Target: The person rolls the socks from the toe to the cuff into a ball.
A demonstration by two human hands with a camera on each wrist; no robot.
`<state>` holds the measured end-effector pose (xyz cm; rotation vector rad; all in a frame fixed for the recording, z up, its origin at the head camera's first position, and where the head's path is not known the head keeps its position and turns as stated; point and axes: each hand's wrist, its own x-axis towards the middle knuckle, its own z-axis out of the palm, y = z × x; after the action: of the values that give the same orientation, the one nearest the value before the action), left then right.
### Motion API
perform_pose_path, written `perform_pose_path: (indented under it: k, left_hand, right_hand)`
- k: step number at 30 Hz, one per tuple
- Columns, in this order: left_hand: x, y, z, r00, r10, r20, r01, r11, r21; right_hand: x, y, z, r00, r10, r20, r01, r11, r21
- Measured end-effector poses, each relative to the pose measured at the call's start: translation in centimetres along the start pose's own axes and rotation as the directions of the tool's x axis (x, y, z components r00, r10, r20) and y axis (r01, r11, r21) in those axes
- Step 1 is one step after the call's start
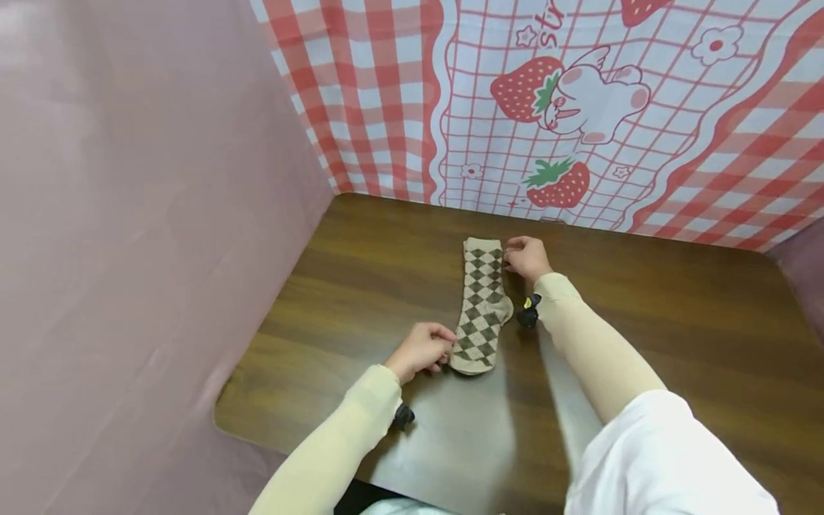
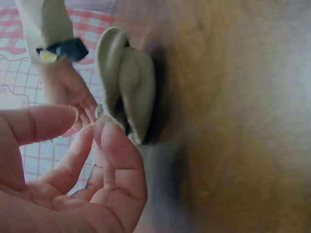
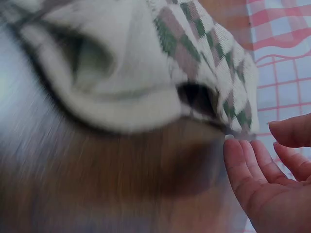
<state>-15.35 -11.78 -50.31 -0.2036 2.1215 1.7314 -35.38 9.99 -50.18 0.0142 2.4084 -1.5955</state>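
While the tan sock with dark diamonds (image 1: 481,300) lies long and flat on the desk (image 1: 669,307), most of the straightening looks done. Its cuff (image 1: 483,244) is at the far end, its toe (image 1: 473,367) is near the person, and its heel (image 1: 508,309) pokes out to the right. It may be two socks in a pile, but that is hard to tell. No fold goes across it, and it is not rolled up. Maybe a little smoothing of the edges is left.

The left grip (image 1: 421,350) is loose, at the left edge of the toe end. Its fingers bend a bit, and a gap shows between thumb and fingertips. They seem to touch the sock, but do not look like they squeeze it. The right grip (image 1: 528,259) is released, just beside the cuff's right edge. Its fingers reach out, its thumb is apart from them, and it holds nothing. Whether it touches the sock is hard to see.
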Motion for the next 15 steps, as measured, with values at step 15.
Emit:
perform_pose_path:
  k: [15]
  left_hand:
    - [1.4,3.2,0.5,0.969,0.226,0.097,-0.227,0.974,0.006]
  right_hand:
    - [-11.1,0.3,-3.9,0.972,-0.232,-0.029,0.229,0.971,-0.067]
